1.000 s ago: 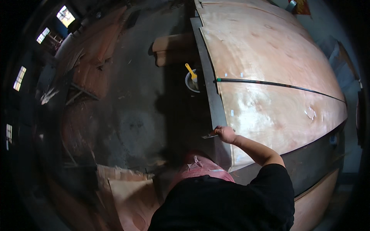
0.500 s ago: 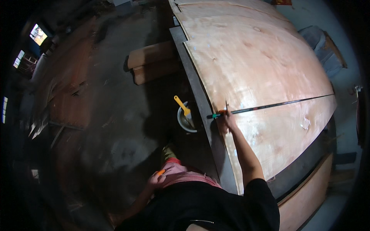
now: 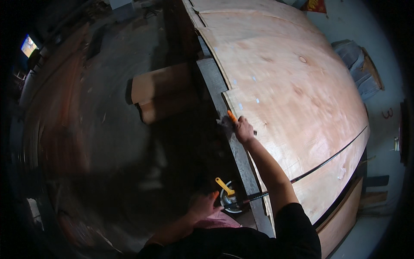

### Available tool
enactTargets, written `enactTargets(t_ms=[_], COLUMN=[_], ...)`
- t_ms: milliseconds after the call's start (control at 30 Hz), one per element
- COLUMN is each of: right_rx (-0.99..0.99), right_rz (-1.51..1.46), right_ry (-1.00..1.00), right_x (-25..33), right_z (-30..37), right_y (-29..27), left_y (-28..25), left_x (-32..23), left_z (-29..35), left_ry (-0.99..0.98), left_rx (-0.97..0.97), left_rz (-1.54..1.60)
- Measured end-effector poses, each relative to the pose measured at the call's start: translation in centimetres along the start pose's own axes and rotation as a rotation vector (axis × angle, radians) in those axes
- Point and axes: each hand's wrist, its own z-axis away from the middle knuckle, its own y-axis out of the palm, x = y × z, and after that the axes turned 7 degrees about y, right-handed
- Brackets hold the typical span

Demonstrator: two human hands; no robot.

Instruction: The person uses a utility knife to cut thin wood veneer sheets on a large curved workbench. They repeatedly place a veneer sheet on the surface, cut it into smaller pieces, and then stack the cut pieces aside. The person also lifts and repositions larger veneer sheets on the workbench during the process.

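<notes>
My right hand (image 3: 244, 130) is closed round an orange-handled tool (image 3: 232, 115) at the left edge of a large pale wood veneer sheet (image 3: 293, 99). A short dark end of the tool shows past the hand; its kind is unclear. My left hand (image 3: 202, 208), low and near my lap, is closed at the near end of a long thin black rod (image 3: 321, 165). Something orange (image 3: 214, 195) also shows at its fingers. The rod runs under my right forearm and across the sheet to its far right edge. A blurred grey patch lies beside the tool.
Beneath the sheets runs a grey table edge (image 3: 241, 162). On the floor to its left stands a round pale-rimmed container (image 3: 223, 203) with a yellow-handled brush or scraper (image 3: 225, 186). Brown boards (image 3: 161, 88) lie farther off. Another wood panel (image 3: 343, 220) leans at the lower right.
My right hand has let go of the rod and moved forward along the sheet's edge with the orange-handled tool. My left hand has risen to the rod's near end. The view has shifted forward.
</notes>
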Motion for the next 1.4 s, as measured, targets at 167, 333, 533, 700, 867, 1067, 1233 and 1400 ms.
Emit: enactTargets(t_ms=[167,333,533,700,867,1067,1233,1400], right_rx=[0.286,0.122,-0.167,-0.477,-0.555,-0.452,-0.339,-0.251], right_rz=[0.107,-0.185,-1.349,-1.444,-1.627,-1.846,-1.777,-1.384], right_ry=[0.126,0.178,0.751,1.223,1.447,1.422,1.152,0.815], right_x=[1.4,-1.5,-14.4,-21.7,-22.8,-18.5,-15.6,-12.5], right_z=[-6.4,-0.8,18.3,38.1,49.1,55.5,57.3,52.3], right_y=[-1.4,-7.1,-9.6,-5.8,3.0,4.5,4.0,-3.8], left_y=[-0.6,-0.9,4.0,9.9,14.3,13.7,13.7,13.8], left_x=[1.6,2.5,2.2,1.0,3.7,-5.5,-9.1,-15.7], left_z=[-0.4,-0.3,-7.1,-7.6,-4.3,-3.2,-6.4,-5.9], left_ry=[-0.060,-0.043,-0.050,0.037,0.043,-0.206,0.002,0.043], left_rx=[0.610,0.321,0.009,0.206,-0.014,-0.147,-0.072,0.316], left_rz=[0.426,0.197,0.340,0.631,0.281,0.415,0.461,0.516])
